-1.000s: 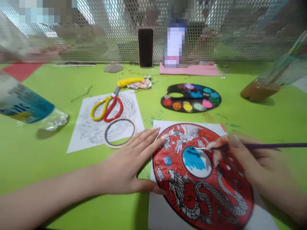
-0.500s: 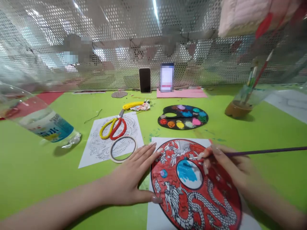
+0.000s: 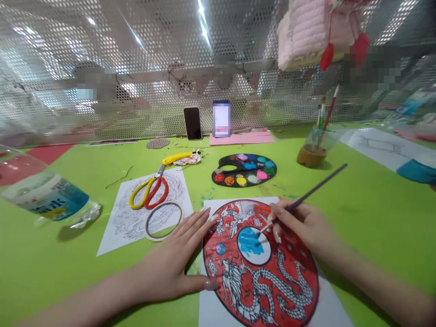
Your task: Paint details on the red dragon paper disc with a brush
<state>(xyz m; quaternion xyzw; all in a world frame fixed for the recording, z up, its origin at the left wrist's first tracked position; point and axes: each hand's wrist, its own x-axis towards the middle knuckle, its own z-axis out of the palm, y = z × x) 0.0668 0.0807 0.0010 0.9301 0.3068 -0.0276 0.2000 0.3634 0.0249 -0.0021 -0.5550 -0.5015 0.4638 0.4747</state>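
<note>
My right hand (image 3: 301, 225) grips a thin purple-handled paintbrush (image 3: 315, 190), its tip touching the blue patch inside the white circle (image 3: 254, 245). That circle lies at the centre of a round red dragon-and-phoenix painting (image 3: 259, 293) on white paper (image 3: 329, 304). My left hand (image 3: 172, 263) lies flat and open, fingertips and thumb at the disc's left edge. Beyond it are a line-drawing sheet (image 3: 117, 229), a ring of tape (image 3: 160, 239) and yellow-and-red scissors (image 3: 150, 191). A round black paint palette (image 3: 244, 170) sits beyond the painting.
A plastic water bottle (image 3: 44, 195) lies on its side at left on the green table (image 3: 61, 272). A cup of brushes (image 3: 311, 154) stands at right. A phone (image 3: 192, 123) stands against the perforated metal screen (image 3: 136, 54), and a pink knitted bag (image 3: 306, 36) hangs above.
The view has tilted up and drawn back, showing more of the screen and the hanging bag. The brush handle has swung from nearly level to slanting up and away, its tip still in the blue circle.
</note>
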